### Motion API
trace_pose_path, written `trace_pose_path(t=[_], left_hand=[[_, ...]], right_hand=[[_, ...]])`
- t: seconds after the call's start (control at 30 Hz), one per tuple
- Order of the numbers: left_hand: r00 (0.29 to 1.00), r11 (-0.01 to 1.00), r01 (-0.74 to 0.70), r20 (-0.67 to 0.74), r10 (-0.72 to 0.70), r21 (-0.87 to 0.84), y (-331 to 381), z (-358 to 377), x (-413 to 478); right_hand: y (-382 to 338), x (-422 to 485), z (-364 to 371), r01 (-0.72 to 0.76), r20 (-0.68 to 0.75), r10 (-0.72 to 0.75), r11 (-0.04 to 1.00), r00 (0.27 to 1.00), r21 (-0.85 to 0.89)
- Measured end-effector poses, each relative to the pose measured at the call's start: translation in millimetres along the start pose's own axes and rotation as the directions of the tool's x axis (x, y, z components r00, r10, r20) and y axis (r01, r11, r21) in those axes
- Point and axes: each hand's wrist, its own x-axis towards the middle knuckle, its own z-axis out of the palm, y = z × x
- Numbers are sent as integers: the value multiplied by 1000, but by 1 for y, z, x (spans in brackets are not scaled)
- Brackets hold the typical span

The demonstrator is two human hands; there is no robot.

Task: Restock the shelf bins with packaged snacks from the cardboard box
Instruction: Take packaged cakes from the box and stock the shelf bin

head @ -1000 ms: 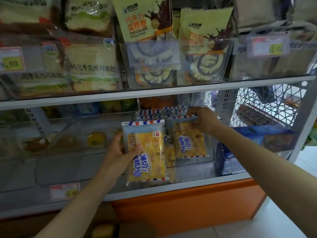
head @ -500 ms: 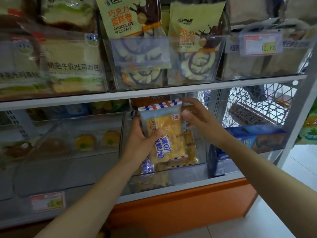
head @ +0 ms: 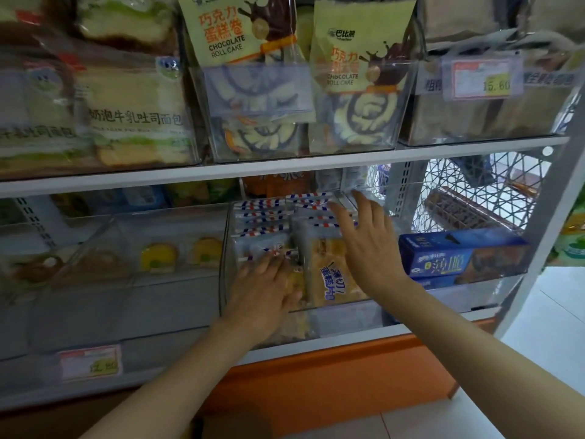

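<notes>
Two bare hands reach into a clear shelf bin [head: 228, 280] packed with sliced-cake packets [head: 332, 274] edged in red, white and blue stripes. The left hand [head: 262, 296] lies flat, fingers spread, pressing on the front packets; the right hand [head: 367, 248] hovers open, palm down, fingers extended over the packet tops, holding nothing. Just right of the right hand sits a blue biscuit box [head: 459, 255]. To the left of the left hand, another bin [head: 126, 248] holds small yellow cakes [head: 158, 258]. Above both hands, bags read "CHOCOLATE ROLL CAKE" [head: 240, 36]; a price tag [head: 481, 79] shows 15.60. The cardboard box is out of view
</notes>
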Motion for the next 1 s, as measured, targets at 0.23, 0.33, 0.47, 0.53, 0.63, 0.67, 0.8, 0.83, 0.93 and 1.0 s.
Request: trace_pose_path(t=[0.23,0.33,0.47,0.53,0.63,0.67,0.8,0.83,0.93,1.0], left_hand=[[995,974,50,73,-68,219,-19,-8,-20],[1000,997,12,8,-13,78,-25,-14,-35],[962,977,-53,-271,-6,-207,-46,-24,-78],[925,957,-41,-372,-73,-289,-67,-20,-116],[893,921,126,-362,-267,-369,-112,2,-188],[874,909,196,-355,-333,-368,-128,13,-214],[798,803,545,-145,-585,-240,-185,65,-324],[773,767,613,-60,-632,-189,-197,77,-346],[664,660,747,147,-733,-82,-224,108,-395],[584,583,809,194,-788,-70,-239,124,-417]], right_hand=[[-4,-14,28,101,367,-196,960,909,262],[-13,-8,21,80,305,-170,955,937,285],[-48,-14,-3,196,32,-247,838,969,509],[-86,-25,-15,302,-54,-344,726,937,618],[-159,-51,-9,348,-51,-481,553,875,758],[-185,-60,0,337,-22,-531,503,847,796],[-293,-98,52,223,162,-714,413,681,883],[-318,-106,67,196,199,-743,407,638,892],[-388,-130,107,66,347,-772,447,532,892],[-425,-144,129,-44,463,-744,507,481,861]])
